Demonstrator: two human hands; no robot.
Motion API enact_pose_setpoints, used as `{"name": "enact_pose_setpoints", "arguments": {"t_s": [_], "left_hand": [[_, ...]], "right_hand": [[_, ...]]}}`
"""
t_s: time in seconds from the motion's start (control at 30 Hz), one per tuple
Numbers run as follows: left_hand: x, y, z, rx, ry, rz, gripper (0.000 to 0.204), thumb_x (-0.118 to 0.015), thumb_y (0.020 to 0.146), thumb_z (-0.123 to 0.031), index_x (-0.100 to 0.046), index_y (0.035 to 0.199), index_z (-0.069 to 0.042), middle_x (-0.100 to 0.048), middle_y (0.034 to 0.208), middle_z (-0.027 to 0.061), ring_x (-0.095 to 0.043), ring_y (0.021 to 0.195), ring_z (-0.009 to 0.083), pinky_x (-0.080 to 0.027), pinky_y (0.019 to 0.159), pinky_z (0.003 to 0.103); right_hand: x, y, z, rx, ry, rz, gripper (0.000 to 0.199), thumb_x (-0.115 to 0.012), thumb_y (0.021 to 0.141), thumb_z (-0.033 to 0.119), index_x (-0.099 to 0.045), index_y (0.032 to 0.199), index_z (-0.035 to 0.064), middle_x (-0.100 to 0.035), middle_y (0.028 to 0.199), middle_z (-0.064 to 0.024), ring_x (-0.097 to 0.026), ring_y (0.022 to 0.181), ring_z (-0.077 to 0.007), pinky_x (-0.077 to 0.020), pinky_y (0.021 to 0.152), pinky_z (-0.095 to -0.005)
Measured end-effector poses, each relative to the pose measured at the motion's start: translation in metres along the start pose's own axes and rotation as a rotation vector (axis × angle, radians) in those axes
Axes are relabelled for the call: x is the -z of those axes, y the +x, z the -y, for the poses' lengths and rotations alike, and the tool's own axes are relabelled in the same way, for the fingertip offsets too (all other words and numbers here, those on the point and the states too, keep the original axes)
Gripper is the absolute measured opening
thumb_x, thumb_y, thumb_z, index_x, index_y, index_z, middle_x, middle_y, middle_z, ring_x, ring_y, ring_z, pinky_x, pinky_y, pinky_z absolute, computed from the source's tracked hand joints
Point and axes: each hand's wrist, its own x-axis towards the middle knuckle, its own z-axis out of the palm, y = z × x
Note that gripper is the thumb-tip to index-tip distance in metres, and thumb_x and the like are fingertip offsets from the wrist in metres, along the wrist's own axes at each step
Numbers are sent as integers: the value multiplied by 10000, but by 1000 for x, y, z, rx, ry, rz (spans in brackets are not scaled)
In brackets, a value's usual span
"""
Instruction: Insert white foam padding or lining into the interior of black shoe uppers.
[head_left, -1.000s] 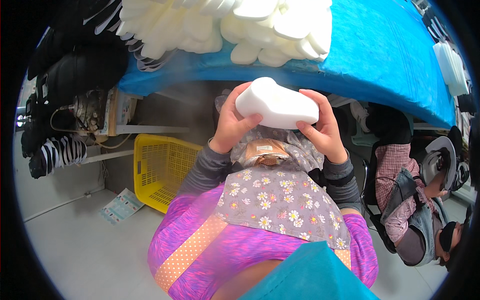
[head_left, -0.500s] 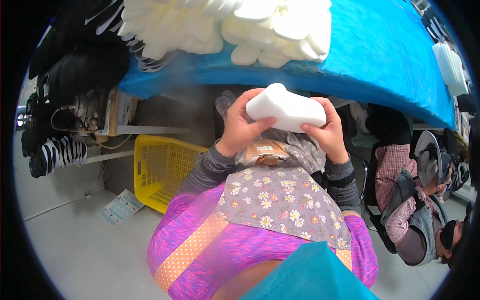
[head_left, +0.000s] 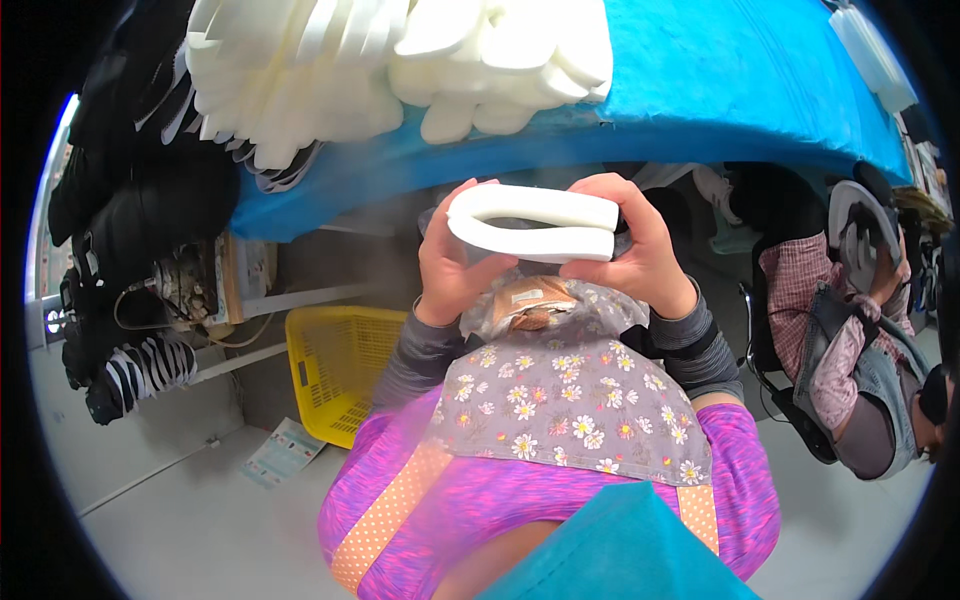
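1. We hold a white foam pad (head_left: 550, 243) in front of our body, in the gap between the tabletop's near edge and our lap. It is bent double into a sideways U: the rounded bend faces left, the two free ends face right, and a narrow slot runs between the layers.
2. Our left hand (head_left: 445, 270) pinches the bend end, fingers around the upper left side and thumb along the lower edge.
3. Our right hand (head_left: 642, 245) pinches the free ends, fingers over the top and behind, thumb against the lower layer.
4. Beyond our hands we see the tabletop (head_left: 730, 90), under a blue cover. Near its front edge sits a heap of pale pads (head_left: 300, 75), packed in two clusters.
5. Beneath the pad, our lap is covered by a grey flowered apron (head_left: 560, 400).
6. Beside our left forearm, below the tabletop, we see a yellow basket (head_left: 308, 365) with slotted walls. Near it, a printed sheet (head_left: 283, 452) lies on the floor (head_left: 200, 520).
7. Off to our right a seated co-worker (head_left: 835, 385) holds a curved, pale piece (head_left: 848, 215); its exact kind we cannot tell.
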Motion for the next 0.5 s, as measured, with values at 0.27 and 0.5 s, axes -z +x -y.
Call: {"name": "enact_pose_setpoints", "arguments": {"t_s": [0.27, 0.5], "left_hand": [[5, -5, 7, -33, 41, -16, 920, -902, 698, -73, -402, 1463, 33, -563, 1370, 146, -547, 1258, 237, -416, 1087, 392], [4, -5, 4, -35, 17, -37, 910, -908, 702, -99, -410, 1453, 31, -572, 1352, 134, -553, 1244, 229, -426, 1073, 389]], "right_hand": [[3, 4, 6, 52, -75, 19, 614, -953, 621, 167, -613, 1112, 25, -656, 1039, -86, -640, 960, -224, -514, 852, -320], [-1, 3, 6, 48, -87, -4, 578, -938, 634, 142, -624, 1103, 16, -667, 1036, -98, -651, 948, -234, -521, 849, -323]]}}
